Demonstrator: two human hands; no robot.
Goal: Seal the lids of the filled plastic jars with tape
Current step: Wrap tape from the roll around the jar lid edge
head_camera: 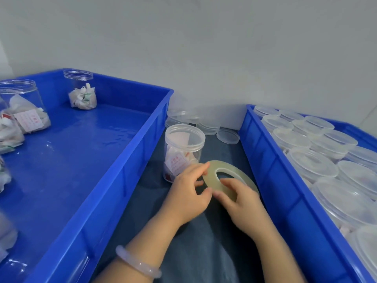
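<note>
Jars standing open and part-filled with sachets wait in the left blue crate, none lidded, so the taping concerns the one lidded jar upright on the dark cloth between the two crates. Just in front of it the left hand, a pale bracelet on its wrist, has its fingers curled against the outer edge of the tape roll, forefinger on the rim and thumb below, apparently picking for the free end. The right hand grips the roll's near side, fingers wrapped over the ring and holding it tilted above the cloth. No loose tail of tape can be made out, and clear tape on a clear roll hides its end; a nail may split a sliver off instead of lifting the full width, leaving a strip too narrow to seal. The left knuckles sit close to the jar, so a sharp tug could knock it over. Spare lids lie behind, and the right blue crate holds lidded jars on their sides; whether those are taped I cannot tell, so a mix-up is possible.
</note>
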